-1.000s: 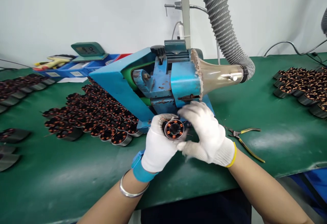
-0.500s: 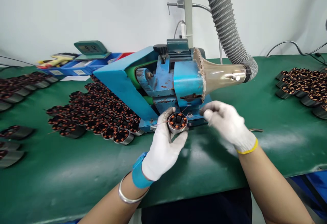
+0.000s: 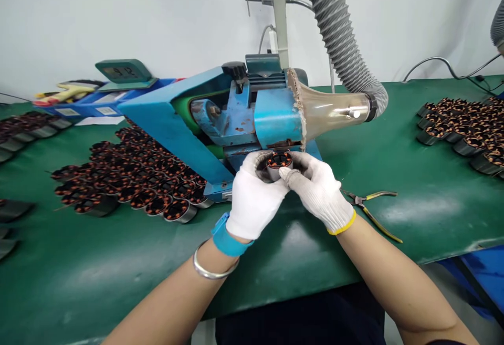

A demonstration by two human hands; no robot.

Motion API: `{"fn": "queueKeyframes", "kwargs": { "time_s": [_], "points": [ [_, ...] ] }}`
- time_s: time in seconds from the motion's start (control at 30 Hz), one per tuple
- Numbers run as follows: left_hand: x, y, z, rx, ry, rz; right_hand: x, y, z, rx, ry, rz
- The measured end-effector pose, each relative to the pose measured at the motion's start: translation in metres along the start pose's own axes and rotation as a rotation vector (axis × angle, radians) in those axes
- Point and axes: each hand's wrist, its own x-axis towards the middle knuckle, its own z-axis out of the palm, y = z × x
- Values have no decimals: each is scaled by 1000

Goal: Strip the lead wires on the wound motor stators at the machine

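Note:
Both gloved hands hold one motor stator (image 3: 279, 165), a metal ring with copper windings facing up, close in front of the blue belt sander-like machine (image 3: 276, 119). My left hand (image 3: 255, 195) wraps its left side, wearing a white glove with a blue wrist strap. On the other side, my right hand (image 3: 317, 187) grips the ring, its thumb pressed on the front wall. The fingertips behind the stator are partly hidden. Cutting pliers (image 3: 370, 203) with yellow handles lie on the green table (image 3: 157, 276), right of my right hand.
Several stators (image 3: 145, 177) stand grouped left of the machine, and more stators (image 3: 468, 129) at the far right. A grey ribbed hose (image 3: 338, 30) rises from the clear funnel (image 3: 331, 111). Blue bins (image 3: 86, 107) and a small display (image 3: 124, 73) stand at the back left.
My right hand has come left and taken hold of the stator with my left hand. The stator has risen nearer the machine. The pliers now show fully; the view has shifted slightly.

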Motion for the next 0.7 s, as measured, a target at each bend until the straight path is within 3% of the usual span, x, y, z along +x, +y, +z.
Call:
{"fn": "queueKeyframes", "kwargs": {
  "time_s": [0.4, 0.6, 0.7],
  "points": [
    [2, -8, 12, 49, 68, 54, 1, 3, -9, 49, -19, 0],
    [-18, -9, 2, 61, 88, 39, -9, -7, -16, -175, -86, 9],
    [-17, -12, -1, 45, 72, 37, -9, -7, -15, -208, -95, -4]
  ]
}}
